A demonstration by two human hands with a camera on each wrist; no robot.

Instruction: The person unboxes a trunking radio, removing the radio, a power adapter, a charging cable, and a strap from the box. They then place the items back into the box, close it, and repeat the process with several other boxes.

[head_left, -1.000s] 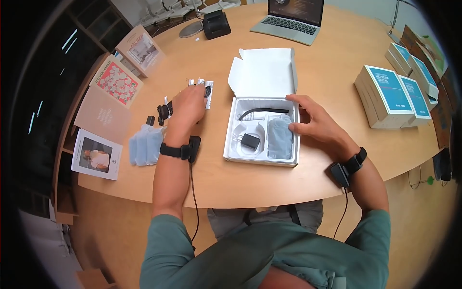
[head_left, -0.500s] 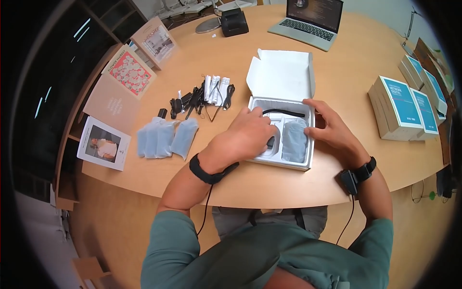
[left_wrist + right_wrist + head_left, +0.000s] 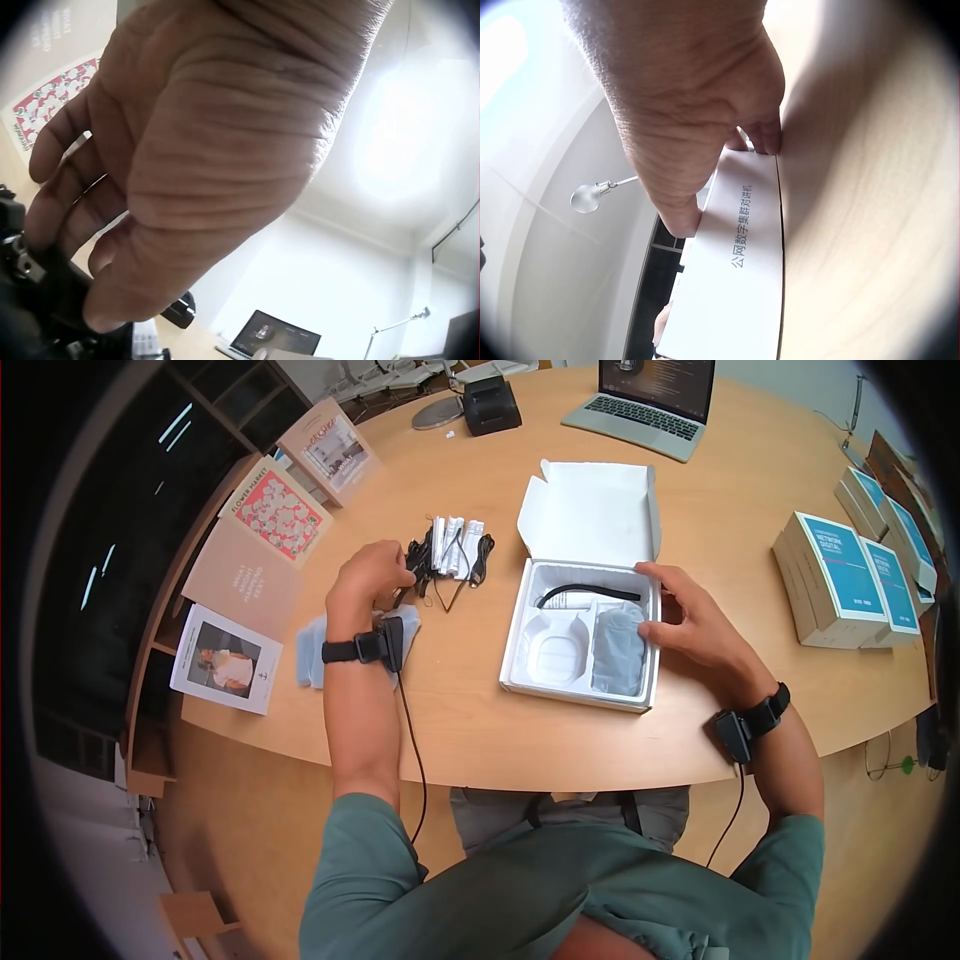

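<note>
Half a second ago the left hand (image 3: pixel 368 575) was down in the white box; now it is out over the pile of black cables and adapters (image 3: pixel 412 565) to the left of the box, and the small black adapter that lay in the box's middle compartment is gone from there. From the head camera the hand lies knuckles up with its fingers curled down onto the dark pieces, and the left wrist camera shows the fingers (image 3: pixel 64 187) bent against black parts, though whether they actually pinch one cannot be told. Just right of the pile lie white wrapped bundles (image 3: pixel 455 546), and under the left wrist lie pale blue pouches (image 3: pixel 318 648). The right hand (image 3: pixel 690 622) rests on the right rim of the white box (image 3: pixel 520 650), thumb on the far edge and fingers spread loosely along the wall, steadying it rather than clutching it. Inside the box a black cable (image 3: pixel 588 593) lies across the far compartment, a grey pouch (image 3: pixel 618 650) fills the right one, and the round middle recess is bare. The box's lid (image 3: pixel 590 515) stands open behind it. Farther out on the wooden table (image 3: pixel 480 710) are booklets (image 3: pixel 262 515) at the left, stacked blue books (image 3: pixel 845 578) at the right, and a laptop (image 3: pixel 645 400) at the far edge.
</note>
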